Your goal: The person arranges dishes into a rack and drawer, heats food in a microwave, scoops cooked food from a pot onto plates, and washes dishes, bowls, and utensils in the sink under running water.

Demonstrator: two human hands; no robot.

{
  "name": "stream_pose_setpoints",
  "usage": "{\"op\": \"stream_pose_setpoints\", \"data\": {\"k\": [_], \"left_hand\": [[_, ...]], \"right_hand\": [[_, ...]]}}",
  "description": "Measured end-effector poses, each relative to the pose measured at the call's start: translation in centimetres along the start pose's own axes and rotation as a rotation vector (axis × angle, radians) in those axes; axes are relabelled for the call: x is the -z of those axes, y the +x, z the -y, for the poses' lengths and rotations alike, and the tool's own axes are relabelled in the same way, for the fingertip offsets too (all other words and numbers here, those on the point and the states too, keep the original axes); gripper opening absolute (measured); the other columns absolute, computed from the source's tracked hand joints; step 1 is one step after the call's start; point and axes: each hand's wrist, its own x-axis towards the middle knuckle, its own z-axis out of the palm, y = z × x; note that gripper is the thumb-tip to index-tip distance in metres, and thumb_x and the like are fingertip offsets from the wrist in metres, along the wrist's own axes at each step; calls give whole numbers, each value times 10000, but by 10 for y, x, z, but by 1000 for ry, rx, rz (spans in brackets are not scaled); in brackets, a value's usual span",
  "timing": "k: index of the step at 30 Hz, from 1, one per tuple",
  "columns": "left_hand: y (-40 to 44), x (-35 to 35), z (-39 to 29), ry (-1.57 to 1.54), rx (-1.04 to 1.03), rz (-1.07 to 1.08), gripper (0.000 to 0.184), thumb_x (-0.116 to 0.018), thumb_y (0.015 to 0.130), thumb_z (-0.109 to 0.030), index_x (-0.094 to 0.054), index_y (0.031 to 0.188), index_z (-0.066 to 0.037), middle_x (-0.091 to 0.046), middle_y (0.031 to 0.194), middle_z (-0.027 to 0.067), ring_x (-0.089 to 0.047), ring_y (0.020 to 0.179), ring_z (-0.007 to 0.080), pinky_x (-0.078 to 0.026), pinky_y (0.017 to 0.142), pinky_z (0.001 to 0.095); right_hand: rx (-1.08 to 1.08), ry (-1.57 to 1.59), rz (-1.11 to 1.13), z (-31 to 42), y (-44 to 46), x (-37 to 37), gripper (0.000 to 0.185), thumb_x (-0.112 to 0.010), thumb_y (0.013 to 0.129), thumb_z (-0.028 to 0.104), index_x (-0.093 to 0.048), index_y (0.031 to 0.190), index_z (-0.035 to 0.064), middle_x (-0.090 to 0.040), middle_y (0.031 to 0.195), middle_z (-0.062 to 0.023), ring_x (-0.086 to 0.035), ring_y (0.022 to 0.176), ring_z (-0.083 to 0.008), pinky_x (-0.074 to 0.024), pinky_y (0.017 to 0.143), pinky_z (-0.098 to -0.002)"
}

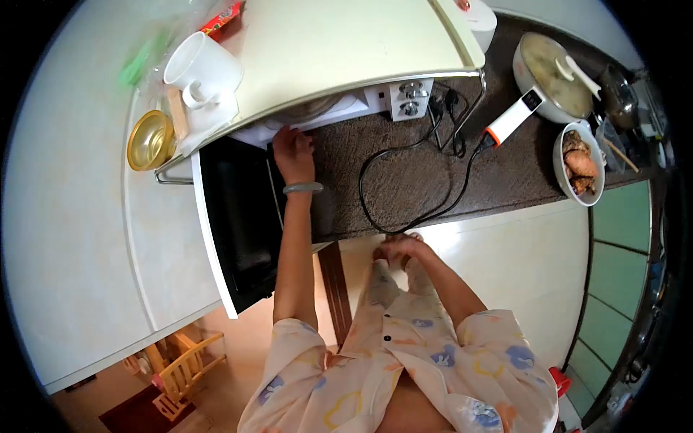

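Observation:
My left hand (294, 155), with a pale bangle (302, 187) on the wrist, reaches to the front of a white microwave (346, 108). Its fingers are loosely bent and apart at the opening, and I see nothing in them. Beside that forearm the microwave's black door (242, 216) stands swung open. Inside the oven, part of a round glass plate (310, 108) shows. Two knobs (410, 99) sit on the right of its front panel. My right hand (399, 249) hangs low near the counter's front edge, in front of my legs; its fingers are not clear.
A cream shelf top (346, 36) covers the microwave. A white mug (203, 68) and a golden bowl (151, 141) stand at left. On the dark counter (404, 169) lie a black cable (364, 195) and a white-handled pan (552, 76) of food, beside a bowl of meat (558, 155).

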Motion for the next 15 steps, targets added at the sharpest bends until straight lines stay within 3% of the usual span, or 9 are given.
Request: {"op": "stream_pose_setpoints", "data": {"k": [2, 3, 4, 6, 8, 10, 12, 14, 15], "left_hand": [[28, 8, 5, 2, 15, -89, 292, -524, 908, -24, -458, 1191, -1, -586, 1048, 86, -596, 876, 162, -486, 689, 268], [57, 21, 27, 72, -70, -74, 300, -533, 906, -31, -457, 1194, 5, -590, 1054, 90, -585, 912, 175, -482, 741, 284], [62, 17, 20, -22, -118, -123, 311, -549, 903, -54, -475, 1198, 11, -594, 1081, 106, -573, 958, 194, -462, 807, 305], [75, 14, 2, -123, -171, -182, 325, -565, 900, -76, -492, 1203, 18, -598, 1109, 122, -561, 1003, 214, -443, 873, 326], [97, 14, -7, -154, -175, -207, 333, -570, 897, -83, -494, 1205, 19, -596, 1117, 125, -559, 1010, 214, -441, 877, 326], [122, 9, -15, -181, -164, -221, 341, -575, 895, -91, -496, 1207, 20, -593, 1125, 128, -558, 1016, 215, -440, 881, 326], [144, 9, -19, -204, -139, -234, 349, -580, 892, -99, -498, 1209, 22, -591, 1133, 131, -557, 1022, 216, -438, 884, 325], [161, 11, -19, -222, -102, -243, 357, -585, 889, -106, -500, 1211, 23, -588, 1141, 135, -556, 1028, 217, -436, 888, 325], [168, 13, -15, -224, -82, -245, 362, -588, 888, -110, -501, 1212, 23, -587, 1145, 136, -555, 1031, 217, -435, 890, 325]], "right_hand": [[-689, 232, 474, 187, 66, 151, 437, -541, 896, 388, -521, 1221, 96, -618, 1047, -123, -599, 791, -223, -492, 719, -329], [-1001, 211, 692, 303, 110, 243, 465, -519, 890, 417, -510, 1244, 115, -604, 1105, -117, -593, 837, -223, -480, 785, -310], [-631, 47, 456, 288, 89, 226, 513, -555, 893, 383, -479, 1302, 84, -624, 1119, -160, -621, 866, -267, -482, 827, -333], [-648, 201, 374, 349, 136, 300, 586, -561, 905, 382, -420, 1351, 30, -594, 1194, -197, -612, 1011, -281, -464, 890, -345], [-559, 75, -76, 355, 170, 341, 640, -538, 921, 402, -363, 1383, -5, -544, 1271, -213, -581, 1103, -294, -446, 929, -360], [-569, -32, -476, 339, 218, 372, 579, -522, 935, 361, -398, 1348, -26, -559, 1229, -243, -586, 1077, -324, -452, 915, -383], [-629, -83, -647, 312, 267, 394, 547, -530, 934, 312, -409, 1313, -64, -574, 1165, -277, -591, 1032, -358, -451, 910, -386], [-691, -449, -297, 264, 304, 414, 590, -512, 938, 329, -359, 1327, -87, -435, 1320, -311, -409, 1268, -376, -349, 1042, -397], [-713, -528, -184, 252, 316, 421, 589, -513, 938, 326, -358, 1328, -88, -434, 1321, -310, -407, 1270, -375, -347, 1043, -397]]}}
